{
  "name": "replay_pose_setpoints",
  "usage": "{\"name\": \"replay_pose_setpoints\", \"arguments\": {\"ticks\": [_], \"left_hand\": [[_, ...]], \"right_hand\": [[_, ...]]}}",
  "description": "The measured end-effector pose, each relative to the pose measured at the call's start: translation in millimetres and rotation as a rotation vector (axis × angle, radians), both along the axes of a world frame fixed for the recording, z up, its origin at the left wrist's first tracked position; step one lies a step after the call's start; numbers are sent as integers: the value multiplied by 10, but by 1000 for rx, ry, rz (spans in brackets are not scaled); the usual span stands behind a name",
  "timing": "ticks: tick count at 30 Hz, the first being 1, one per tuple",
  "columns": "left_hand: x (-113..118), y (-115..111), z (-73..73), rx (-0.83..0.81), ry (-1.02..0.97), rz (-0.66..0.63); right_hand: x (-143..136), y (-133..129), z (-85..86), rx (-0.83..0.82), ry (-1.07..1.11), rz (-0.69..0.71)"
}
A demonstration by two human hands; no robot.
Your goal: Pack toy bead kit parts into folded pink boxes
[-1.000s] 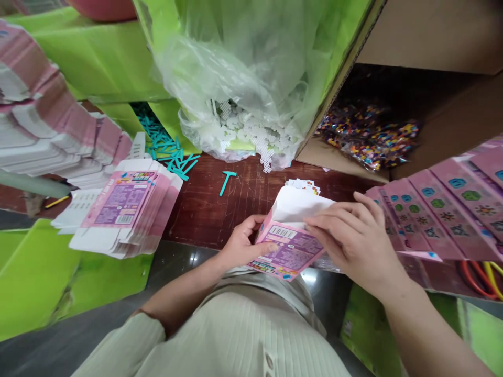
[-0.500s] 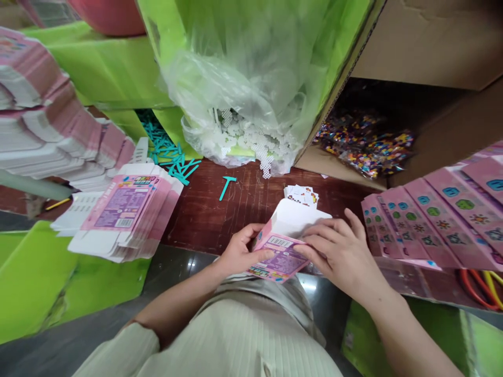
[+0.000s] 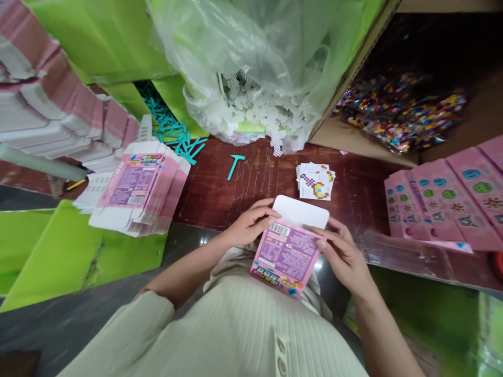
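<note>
A pink and purple cardboard box (image 3: 288, 256) is held upright in front of my body, its printed face with a barcode turned toward me. Its white end flap (image 3: 301, 210) stands up at the far side. My left hand (image 3: 253, 222) grips the box's upper left corner, with fingers at the flap edge. On the upper right corner, my right hand (image 3: 341, 251) has its thumb on the printed face and its other fingers behind. What lies inside the box is hidden. Beyond it rests a small pile of pixel-pattern cards (image 3: 316, 181).
Flattened pink boxes (image 3: 131, 180) lie stacked at left. A teal T-shaped tool (image 3: 234, 166) lies on the table (image 3: 208, 193), near a heap of teal pieces (image 3: 173, 136). White pegboards (image 3: 259, 104) fill a plastic bag. Bagged colourful beads (image 3: 404, 115) sit in a carton; finished-looking boxes (image 3: 440, 204) stand right.
The box has turned so its printed face shows more fully, its flap now rising straight at the far end. My left hand has shifted up to the flap corner. The camera view has moved.
</note>
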State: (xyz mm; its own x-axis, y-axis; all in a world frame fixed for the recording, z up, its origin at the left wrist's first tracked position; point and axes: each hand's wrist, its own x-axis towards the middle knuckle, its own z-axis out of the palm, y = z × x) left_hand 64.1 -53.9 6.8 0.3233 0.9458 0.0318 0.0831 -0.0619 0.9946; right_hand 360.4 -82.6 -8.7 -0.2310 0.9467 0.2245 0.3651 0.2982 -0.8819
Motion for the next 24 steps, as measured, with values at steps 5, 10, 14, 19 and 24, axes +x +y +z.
{"name": "replay_pose_setpoints", "arguments": {"ticks": [5, 10, 14, 19, 24], "left_hand": [[88, 22, -55, -43, -178, 121], [45, -9, 84, -128, -31, 69], [54, 64, 196, -177, 55, 96], [-25, 151, 249, -199, 30, 32], [-86, 57, 165, -110, 3, -14]], "right_hand": [[-88, 44, 4, 56, 91, -79], [-201, 89, 182, -201, 150, -57], [-365, 147, 301, -352, 270, -194], [-334, 189, 343, -416, 282, -153], [-207, 31, 223, -313, 246, -90]]}}
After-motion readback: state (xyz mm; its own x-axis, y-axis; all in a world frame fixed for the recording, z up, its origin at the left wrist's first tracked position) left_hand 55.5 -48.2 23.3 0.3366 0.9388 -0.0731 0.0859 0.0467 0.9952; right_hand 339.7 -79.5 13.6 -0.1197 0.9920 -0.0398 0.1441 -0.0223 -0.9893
